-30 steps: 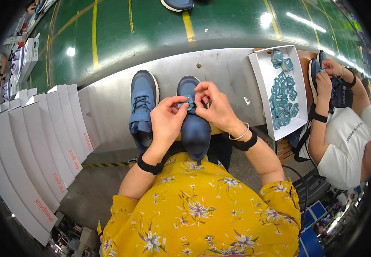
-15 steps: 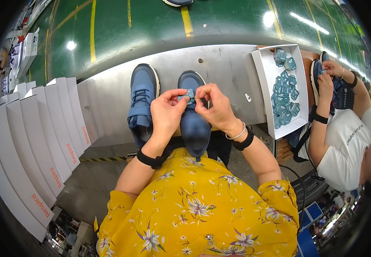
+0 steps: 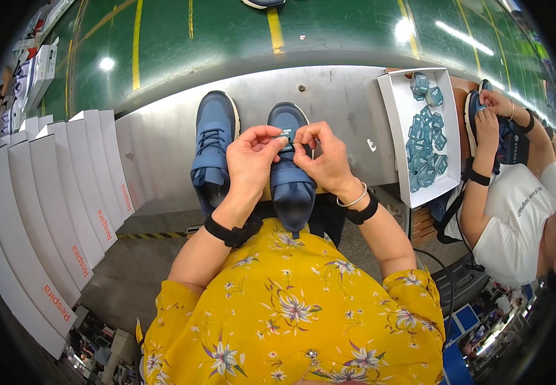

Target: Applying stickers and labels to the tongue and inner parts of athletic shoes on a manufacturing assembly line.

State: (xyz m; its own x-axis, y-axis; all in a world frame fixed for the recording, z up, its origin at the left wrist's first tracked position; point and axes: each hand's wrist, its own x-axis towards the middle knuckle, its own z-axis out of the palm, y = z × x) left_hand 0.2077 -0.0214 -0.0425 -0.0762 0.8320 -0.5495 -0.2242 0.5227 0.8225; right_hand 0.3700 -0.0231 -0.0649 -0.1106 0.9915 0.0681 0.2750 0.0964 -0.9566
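Observation:
A small teal hang tag (image 3: 285,136) lies over the laces of a blue shoe (image 3: 290,192), which sits in front of me with its toe pointing away. At the tag's left edge, my left hand (image 3: 251,159) is closed in a pinch on it. My right hand (image 3: 326,160) is also closed, thumb against index finger, right beside the tag. Whatever is between those fingertips, perhaps the tag's cord, is too small to make out. The matching blue shoe (image 3: 213,138) stands just left of my left hand, its strap across the instep.
White shoe boxes (image 3: 53,212) line up at the left. On the right, a white open box (image 3: 390,128) holds several teal tags (image 3: 427,141). A co-worker (image 3: 509,212) handles another shoe (image 3: 471,122) beyond it. All this surrounds a metal bench (image 3: 162,141); green floor (image 3: 207,38) lies behind.
The tag has settled lower against the shoe's laces, its printed face now turned up. Both hands remain close together, with small finger shifts. The view has moved slightly.

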